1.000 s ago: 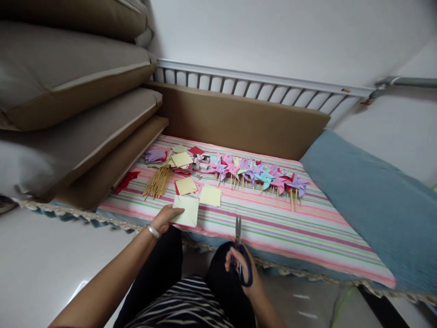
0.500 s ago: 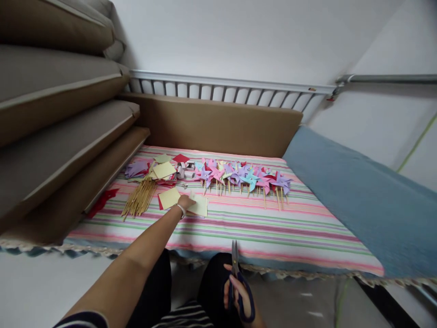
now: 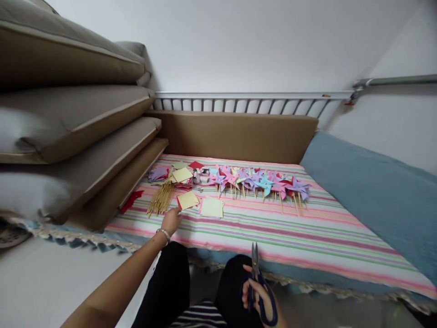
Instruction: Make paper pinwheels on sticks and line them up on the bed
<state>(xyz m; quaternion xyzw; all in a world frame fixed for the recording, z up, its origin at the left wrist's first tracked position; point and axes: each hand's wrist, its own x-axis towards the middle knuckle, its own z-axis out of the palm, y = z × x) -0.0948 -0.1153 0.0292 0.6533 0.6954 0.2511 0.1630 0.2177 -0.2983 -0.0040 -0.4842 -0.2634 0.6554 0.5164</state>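
Observation:
My left hand (image 3: pixel 171 221), a bracelet at its wrist, is low over the striped cloth with its fingers together. Its fingertips are at the near corner of a small stack of square paper, a yellow sheet (image 3: pixel 188 200) on top of red. Whether they pinch a sheet is too small to make out. A pale green-yellow paper square (image 3: pixel 212 207) lies flat just to the right. Near my knee, my right hand (image 3: pixel 254 294) is closed around the dark blue handles of scissors (image 3: pixel 255 262), blades pointing away and almost together.
Finished paper pinwheels (image 3: pixel 264 183) on sticks lie in a row. A bundle of wooden sticks (image 3: pixel 161 198) and more paper squares (image 3: pixel 182 175) are on the left, with red paper (image 3: pixel 131 201) beside stacked cushions (image 3: pixel 112 136). A brown cushion (image 3: pixel 235 136) stands along the back rail.
My left hand has drawn back left and nearer, from the pale paper square to the yellow and red stack's corner. The scissors stay in my right hand. The view has shifted.

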